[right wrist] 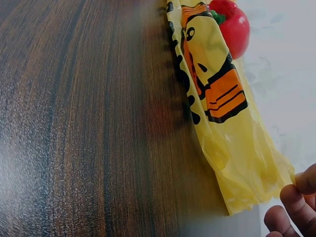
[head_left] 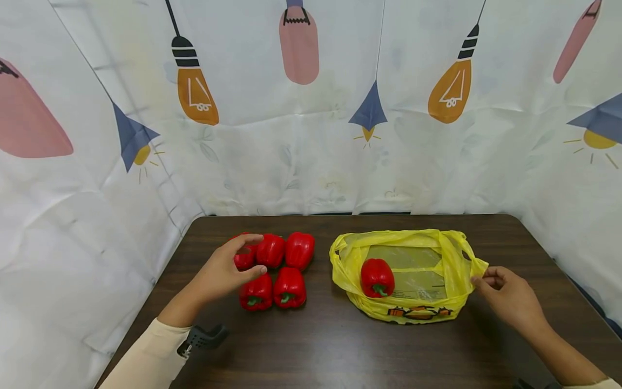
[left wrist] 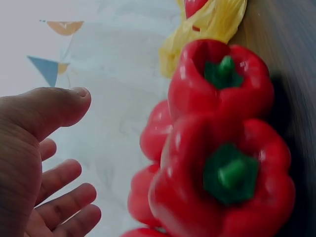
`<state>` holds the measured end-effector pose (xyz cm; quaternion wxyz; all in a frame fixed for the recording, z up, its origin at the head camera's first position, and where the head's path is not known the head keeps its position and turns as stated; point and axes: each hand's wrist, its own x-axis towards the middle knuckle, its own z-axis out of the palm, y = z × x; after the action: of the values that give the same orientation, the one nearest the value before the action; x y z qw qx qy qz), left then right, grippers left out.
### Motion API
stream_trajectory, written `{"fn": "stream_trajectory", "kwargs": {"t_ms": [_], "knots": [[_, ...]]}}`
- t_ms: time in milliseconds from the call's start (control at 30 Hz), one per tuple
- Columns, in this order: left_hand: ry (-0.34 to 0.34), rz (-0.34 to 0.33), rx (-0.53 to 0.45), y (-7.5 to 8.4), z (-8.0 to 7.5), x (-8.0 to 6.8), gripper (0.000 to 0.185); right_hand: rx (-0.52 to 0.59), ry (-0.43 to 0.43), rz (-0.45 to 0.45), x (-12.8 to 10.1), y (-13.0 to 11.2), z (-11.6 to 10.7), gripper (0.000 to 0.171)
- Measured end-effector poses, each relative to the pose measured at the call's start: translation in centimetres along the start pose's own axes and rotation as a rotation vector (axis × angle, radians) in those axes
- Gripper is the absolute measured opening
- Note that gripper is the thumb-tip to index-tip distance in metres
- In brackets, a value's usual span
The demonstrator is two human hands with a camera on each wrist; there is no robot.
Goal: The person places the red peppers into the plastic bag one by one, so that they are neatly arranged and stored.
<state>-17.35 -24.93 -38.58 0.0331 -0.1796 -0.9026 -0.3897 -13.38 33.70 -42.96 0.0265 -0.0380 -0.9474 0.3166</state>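
Observation:
On the left of the table, several red bell peppers (head_left: 289,287) stand grouped close together. Over the group's left side is my left hand (head_left: 233,269), thumb and fingers spread apart with nothing between them; it partly hides the back-left pepper. In the left wrist view, the fingers are apart from the nearest pepper (left wrist: 222,177). To the right lies a yellow plastic bag (head_left: 417,313), its mouth spread wide. One red bell pepper (head_left: 377,276) is inside at its left. My right hand (head_left: 512,297) pinches the bag's right end between thumb and fingers, also seen in the right wrist view.
The dark wooden table (head_left: 340,351) has rounded far corners. A white curtain (head_left: 311,162) printed with lamps and bulbs hangs behind it and along both sides. A flat greenish sheet (head_left: 413,259) shows inside the bag's mouth. A dark strap (head_left: 206,337) sits on the left wrist.

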Motion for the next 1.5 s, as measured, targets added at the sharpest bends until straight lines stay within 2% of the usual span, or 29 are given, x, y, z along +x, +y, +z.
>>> {"fn": "stream_trajectory", "kwargs": {"t_ms": [267,567,900,1233,1500], "knots": [[0.035,-0.012,0.051,-2.1,-0.8,-0.8,0.068,0.003,0.0,0.002,0.1,0.0,-0.2,0.059],[0.07,-0.049,0.051,-3.8,-2.2,-1.4,0.067,0.024,-0.004,0.009,0.0,-0.1,-0.4,0.059],[0.153,0.015,0.143,-6.2,-3.1,-1.4,0.064,0.006,0.007,0.006,-0.1,0.1,-0.7,0.059],[0.083,-0.013,0.143,-7.9,-3.2,-0.8,0.072,0.0,0.035,-0.012,-0.1,0.2,-0.7,0.055],[0.033,-0.029,0.13,-9.3,-3.0,-0.3,0.077,0.024,0.009,0.015,-0.2,0.1,-1.1,0.057]]}}
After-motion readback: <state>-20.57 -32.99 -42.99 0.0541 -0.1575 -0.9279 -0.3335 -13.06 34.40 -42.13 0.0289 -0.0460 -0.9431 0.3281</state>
